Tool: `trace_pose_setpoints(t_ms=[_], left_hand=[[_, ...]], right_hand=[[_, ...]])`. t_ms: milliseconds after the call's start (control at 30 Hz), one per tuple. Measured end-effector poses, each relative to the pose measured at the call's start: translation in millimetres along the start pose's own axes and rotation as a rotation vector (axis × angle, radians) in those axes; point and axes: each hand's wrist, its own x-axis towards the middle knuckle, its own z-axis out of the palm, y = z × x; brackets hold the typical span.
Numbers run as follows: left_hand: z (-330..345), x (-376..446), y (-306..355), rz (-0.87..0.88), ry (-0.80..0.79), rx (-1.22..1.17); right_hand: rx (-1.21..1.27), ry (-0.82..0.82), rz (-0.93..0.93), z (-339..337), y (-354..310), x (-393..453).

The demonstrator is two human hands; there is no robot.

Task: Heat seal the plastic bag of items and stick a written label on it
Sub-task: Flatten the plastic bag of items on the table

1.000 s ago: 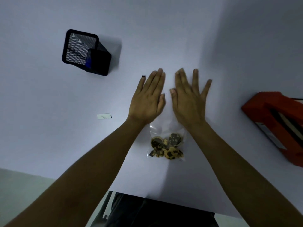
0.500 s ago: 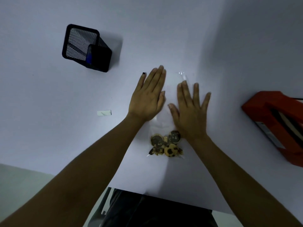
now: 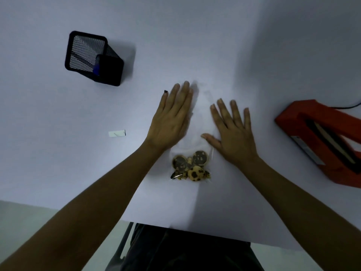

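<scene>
Clear bag (image 3: pixel 199 122) top barely visible btwn hands.

A clear plastic bag (image 3: pixel 197 122) lies flat between the two flattened hands, its open end far, spotted round items (image 3: pixel 190 166) bunched at the near end. A small white label (image 3: pixel 117 133) lies well left of the left hand.

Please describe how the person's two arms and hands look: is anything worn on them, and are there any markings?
Both forearms are bare, with no sleeves, gloves, watch or rings visible. The left hand has dark polish on the little fingernail; its other nails look unpainted. The right hand shows plain nails and no markings.
</scene>
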Motion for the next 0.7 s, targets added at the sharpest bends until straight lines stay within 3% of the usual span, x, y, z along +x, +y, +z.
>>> trace_pose_setpoints(t_ms=[100,267,700], left_hand=[[4,-25,3,0.188,-0.143,0.044],[-4,-49,-24,0.224,-0.352,0.106],[-12,-47,-37,0.237,-0.424,0.112]], right_hand=[[0.005,-0.002,-0.005,0,0,1],[0.005,-0.006,-0.005,1,6,-2],[0.077,-0.086,0.009,-9,3,-6]])
